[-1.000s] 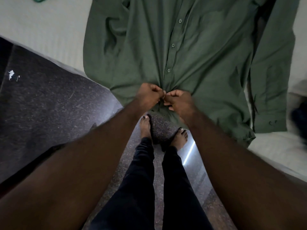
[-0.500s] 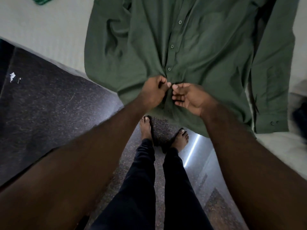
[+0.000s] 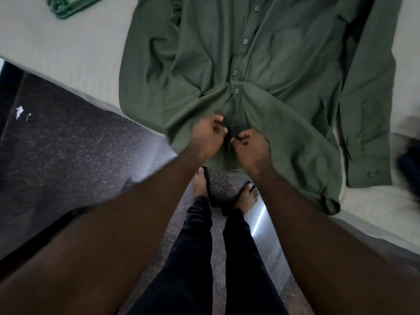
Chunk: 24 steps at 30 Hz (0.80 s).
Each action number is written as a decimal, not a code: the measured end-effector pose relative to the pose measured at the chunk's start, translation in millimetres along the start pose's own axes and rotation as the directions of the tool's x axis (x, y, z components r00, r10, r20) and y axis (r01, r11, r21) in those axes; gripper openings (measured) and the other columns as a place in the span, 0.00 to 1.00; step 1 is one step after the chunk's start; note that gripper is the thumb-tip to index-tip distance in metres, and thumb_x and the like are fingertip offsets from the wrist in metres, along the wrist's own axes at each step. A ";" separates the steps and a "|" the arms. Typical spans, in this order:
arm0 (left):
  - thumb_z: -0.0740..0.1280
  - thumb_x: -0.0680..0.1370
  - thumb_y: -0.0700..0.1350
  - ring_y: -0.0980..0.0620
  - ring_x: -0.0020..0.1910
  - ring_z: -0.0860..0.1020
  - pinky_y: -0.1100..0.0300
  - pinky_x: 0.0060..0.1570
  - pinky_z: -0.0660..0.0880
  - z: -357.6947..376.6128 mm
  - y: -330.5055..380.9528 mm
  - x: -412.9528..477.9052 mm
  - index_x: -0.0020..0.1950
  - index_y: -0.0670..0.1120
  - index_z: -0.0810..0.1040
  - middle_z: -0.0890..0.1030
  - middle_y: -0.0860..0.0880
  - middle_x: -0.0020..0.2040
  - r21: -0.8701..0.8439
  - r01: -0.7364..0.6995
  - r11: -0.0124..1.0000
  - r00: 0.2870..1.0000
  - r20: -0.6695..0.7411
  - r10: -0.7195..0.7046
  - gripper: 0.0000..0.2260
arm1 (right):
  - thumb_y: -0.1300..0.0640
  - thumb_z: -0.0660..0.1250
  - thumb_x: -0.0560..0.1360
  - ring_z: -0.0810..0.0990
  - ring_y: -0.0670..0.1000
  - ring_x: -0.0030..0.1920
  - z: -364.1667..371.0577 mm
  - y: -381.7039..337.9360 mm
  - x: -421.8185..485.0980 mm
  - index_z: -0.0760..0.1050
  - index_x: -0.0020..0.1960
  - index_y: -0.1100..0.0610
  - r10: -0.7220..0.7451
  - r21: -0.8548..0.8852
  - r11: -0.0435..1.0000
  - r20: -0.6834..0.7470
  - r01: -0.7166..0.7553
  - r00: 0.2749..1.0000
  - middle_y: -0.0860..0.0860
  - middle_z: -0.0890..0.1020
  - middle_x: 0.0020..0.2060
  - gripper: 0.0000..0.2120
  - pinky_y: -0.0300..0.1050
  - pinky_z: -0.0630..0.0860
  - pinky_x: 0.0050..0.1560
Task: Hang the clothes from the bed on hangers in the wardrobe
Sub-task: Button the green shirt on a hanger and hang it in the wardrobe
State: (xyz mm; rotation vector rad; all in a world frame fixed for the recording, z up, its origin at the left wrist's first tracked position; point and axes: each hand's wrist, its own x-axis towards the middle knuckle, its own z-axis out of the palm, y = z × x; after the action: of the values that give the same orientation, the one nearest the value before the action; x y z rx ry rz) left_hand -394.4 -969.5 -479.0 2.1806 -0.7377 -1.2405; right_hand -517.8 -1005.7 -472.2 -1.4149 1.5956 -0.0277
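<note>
A dark green button-up shirt [image 3: 261, 71] lies spread front-up on the white bed [image 3: 68, 53], its hem hanging over the bed's edge toward me. My left hand [image 3: 208, 137] pinches the left side of the front placket near the hem. Close beside it, my right hand [image 3: 248, 145] grips the right side of the placket. The fabric bunches up between them, below the lowest closed button. A green hanger [image 3: 66, 6] lies on the bed at the top left, partly out of frame.
Dark speckled floor [image 3: 68, 160] runs along the bed's left and under my bare feet [image 3: 248, 196]. A dark object [image 3: 409, 171] lies blurred at the bed's right edge. Small white scraps [image 3: 20, 111] lie on the floor at left.
Both hands moved up the placket half a second ago, the right one opening, then came back down near the hem and closed on the fabric. The view shifted, showing more of the hanger.
</note>
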 end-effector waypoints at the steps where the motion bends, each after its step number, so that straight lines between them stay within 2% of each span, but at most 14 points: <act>1: 0.70 0.75 0.39 0.43 0.50 0.79 0.54 0.55 0.75 3.1 -11.1 -7.4 0.59 0.42 0.76 0.79 0.45 0.48 0.081 0.001 0.997 1.000 0.017 -0.003 0.13 | 0.56 0.72 0.73 0.81 0.56 0.48 0.4 2.3 -3.9 0.76 0.52 0.59 -0.013 -0.022 1.000 -0.012 0.013 1.000 0.54 0.81 0.42 0.11 0.49 0.76 0.52; 3: 0.71 0.72 0.38 0.43 0.51 0.77 0.57 0.53 0.72 5.6 -28.4 -17.2 0.59 0.42 0.76 0.77 0.44 0.53 0.233 -0.054 0.971 0.998 0.032 0.048 0.16 | 0.53 0.73 0.72 0.80 0.56 0.49 3.9 4.1 -7.5 0.74 0.57 0.60 -0.055 -0.072 0.996 -0.022 0.053 0.998 0.55 0.80 0.46 0.18 0.48 0.74 0.52; 7: 0.71 0.71 0.40 0.40 0.56 0.74 0.50 0.55 0.71 2.9 -32.2 -21.8 0.60 0.43 0.74 0.75 0.41 0.58 0.400 -0.125 0.908 0.991 0.004 0.134 0.18 | 0.45 0.72 0.71 0.79 0.58 0.54 9.7 -3.2 -6.4 0.70 0.59 0.58 -0.065 -0.159 0.986 -0.054 0.056 0.996 0.57 0.80 0.53 0.24 0.50 0.75 0.53; 10: 0.72 0.72 0.41 0.40 0.59 0.72 0.50 0.58 0.69 1.3 -23.5 -21.9 0.62 0.42 0.71 0.73 0.40 0.61 0.466 -0.093 0.880 0.995 0.002 0.104 0.20 | 0.49 0.69 0.75 0.79 0.59 0.57 8.9 -8.7 -1.7 0.71 0.58 0.57 -0.071 -0.244 0.968 -0.065 0.053 0.995 0.57 0.80 0.55 0.17 0.48 0.73 0.52; 12: 0.72 0.72 0.42 0.40 0.59 0.72 0.51 0.57 0.68 -0.4 -19.7 -19.4 0.62 0.42 0.70 0.73 0.40 0.62 0.493 -0.083 0.866 0.996 0.018 0.085 0.20 | 0.52 0.66 0.77 0.79 0.59 0.55 5.8 -7.8 4.2 0.75 0.55 0.58 -0.066 -0.196 0.979 -0.079 0.050 0.995 0.58 0.82 0.53 0.11 0.48 0.72 0.52; 14: 0.71 0.73 0.42 0.40 0.58 0.73 0.52 0.55 0.69 -2.8 -18.6 -17.6 0.61 0.41 0.71 0.73 0.39 0.61 0.483 -0.075 0.872 0.997 0.022 0.073 0.19 | 0.54 0.65 0.78 0.80 0.59 0.49 1.0 -2.8 9.8 0.77 0.48 0.58 -0.064 -0.090 0.994 -0.074 0.057 0.995 0.59 0.82 0.45 0.07 0.50 0.73 0.50; 16: 0.70 0.73 0.41 0.39 0.57 0.74 0.51 0.55 0.71 -3.4 -18.5 -17.6 0.59 0.41 0.71 0.74 0.39 0.59 0.462 -0.067 0.884 0.998 0.013 0.068 0.17 | 0.54 0.66 0.78 0.78 0.55 0.42 -8.2 2.8 11.9 0.76 0.42 0.58 -0.050 -0.031 0.998 -0.053 0.049 0.997 0.56 0.79 0.37 0.09 0.48 0.72 0.45; 18: 0.69 0.72 0.41 0.39 0.56 0.74 0.51 0.55 0.72 -2.3 -18.9 -18.0 0.58 0.42 0.72 0.74 0.40 0.58 0.439 -0.055 0.897 0.998 -0.003 0.062 0.16 | 0.54 0.68 0.77 0.75 0.52 0.38 -19.6 9.3 11.5 0.77 0.41 0.62 -0.030 -0.019 0.999 -0.036 0.029 0.999 0.56 0.78 0.34 0.12 0.45 0.69 0.41; 20: 0.68 0.72 0.41 0.40 0.55 0.75 0.54 0.54 0.72 -1.4 -17.4 -18.3 0.56 0.43 0.74 0.76 0.41 0.57 0.404 -0.029 0.914 0.998 -0.034 0.046 0.13 | 0.55 0.69 0.76 0.75 0.51 0.38 -28.8 16.8 12.9 0.79 0.43 0.63 -0.014 -0.017 1.000 -0.030 0.014 0.999 0.55 0.78 0.35 0.10 0.46 0.71 0.42; 22: 0.67 0.73 0.40 0.43 0.52 0.78 0.59 0.50 0.71 -0.9 -14.5 -17.2 0.51 0.44 0.78 0.80 0.43 0.52 0.305 0.007 0.952 0.994 -0.105 0.026 0.08 | 0.57 0.71 0.75 0.77 0.51 0.41 -33.6 22.6 15.7 0.78 0.46 0.59 -0.002 0.001 1.000 -0.060 0.002 0.998 0.54 0.79 0.38 0.05 0.47 0.74 0.46; 24: 0.66 0.74 0.39 0.46 0.48 0.80 0.63 0.48 0.71 1.0 -9.6 -16.4 0.47 0.46 0.80 0.82 0.47 0.45 0.189 0.004 0.982 0.988 -0.151 0.025 0.05 | 0.58 0.72 0.74 0.77 0.50 0.43 -34.1 24.9 17.6 0.77 0.50 0.58 -0.011 0.045 0.999 -0.083 0.014 0.996 0.53 0.79 0.41 0.08 0.46 0.75 0.49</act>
State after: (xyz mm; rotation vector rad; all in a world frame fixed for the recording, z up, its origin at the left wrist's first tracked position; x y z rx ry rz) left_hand -400.5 -951.8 -476.1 2.3903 -0.8305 -1.0191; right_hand -556.0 -1029.9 -479.3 -1.4042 1.6437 -0.1311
